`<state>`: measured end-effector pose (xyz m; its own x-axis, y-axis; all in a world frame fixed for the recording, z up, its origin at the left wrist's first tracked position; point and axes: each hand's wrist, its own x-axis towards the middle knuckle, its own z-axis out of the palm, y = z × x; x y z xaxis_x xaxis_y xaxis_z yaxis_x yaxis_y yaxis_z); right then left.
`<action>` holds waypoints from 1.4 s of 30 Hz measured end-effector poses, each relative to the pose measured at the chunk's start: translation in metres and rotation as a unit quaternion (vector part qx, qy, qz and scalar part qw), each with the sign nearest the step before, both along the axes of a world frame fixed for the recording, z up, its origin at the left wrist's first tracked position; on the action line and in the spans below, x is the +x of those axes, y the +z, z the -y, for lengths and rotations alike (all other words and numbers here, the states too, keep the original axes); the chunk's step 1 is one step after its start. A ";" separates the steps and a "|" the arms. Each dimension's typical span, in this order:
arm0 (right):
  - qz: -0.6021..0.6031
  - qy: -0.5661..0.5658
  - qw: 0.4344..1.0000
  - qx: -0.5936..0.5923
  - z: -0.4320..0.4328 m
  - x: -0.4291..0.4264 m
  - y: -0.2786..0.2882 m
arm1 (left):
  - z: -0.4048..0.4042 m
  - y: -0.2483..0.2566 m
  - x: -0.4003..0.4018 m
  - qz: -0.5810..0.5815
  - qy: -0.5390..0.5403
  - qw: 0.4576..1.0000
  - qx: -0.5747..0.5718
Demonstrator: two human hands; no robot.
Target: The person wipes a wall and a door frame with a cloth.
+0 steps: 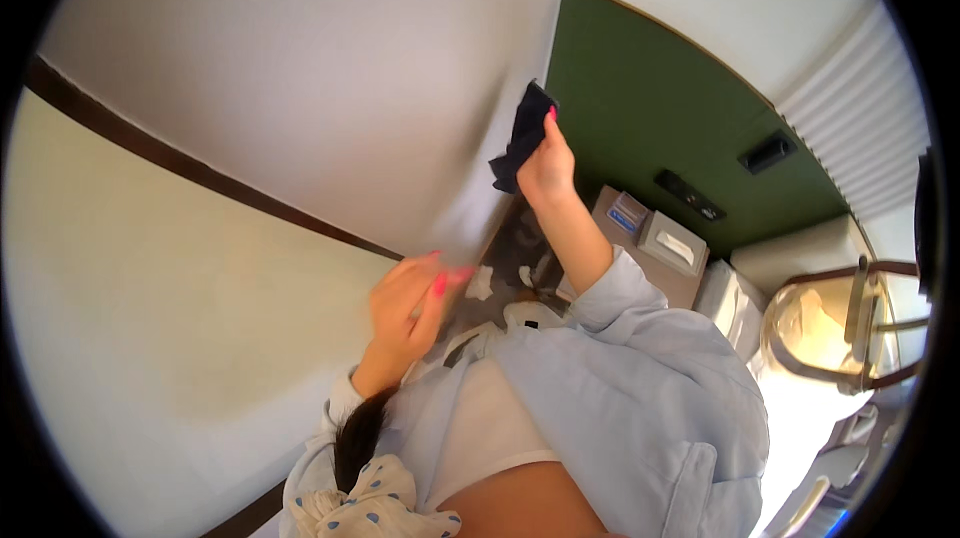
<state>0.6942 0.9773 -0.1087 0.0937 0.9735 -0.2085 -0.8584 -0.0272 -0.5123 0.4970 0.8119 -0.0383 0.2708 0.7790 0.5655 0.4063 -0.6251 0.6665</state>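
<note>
A crumpled black cloth [524, 134] is gripped in my right hand [551, 169], with the thumb laid along its edge. That arm reaches up and forward to where the pale wall [375, 80] meets a dark green panel [637, 80]. Whether the cloth touches the wall is hard to tell. My left hand [409, 301] is lower, near the bottom of the pale wall, and slightly blurred. Its fingers are partly bent and spread, and nothing shows in them. Light blue sleeves cover both upper arms.
A bedside table [585, 283] stands beyond my right forearm, bearing a tissue box [673, 242] and a small card holder [627, 212]. A black socket strip [690, 194] and a black fixture [767, 152] are on the green panel. White scraps [480, 283] lie low down between the wall and table.
</note>
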 end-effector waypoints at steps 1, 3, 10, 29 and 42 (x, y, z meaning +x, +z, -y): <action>-0.048 0.018 0.998 0.029 0.012 0.013 -0.003 | -0.004 -0.013 0.007 0.003 -0.014 0.998 -0.054; -0.087 0.077 0.992 0.043 0.042 0.032 -0.005 | -0.009 -0.033 0.026 0.064 -0.002 0.990 -0.129; -0.091 0.130 0.986 0.044 0.129 0.056 0.016 | -0.066 -0.062 0.100 0.279 -0.051 0.931 -0.228; 0.137 -0.093 0.973 0.162 0.106 0.214 0.012 | -0.136 -0.050 0.282 0.117 -0.075 0.985 -0.099; 0.392 -0.465 0.793 -0.043 0.117 0.271 -0.033 | -0.189 0.021 0.379 -0.068 -0.202 0.960 0.183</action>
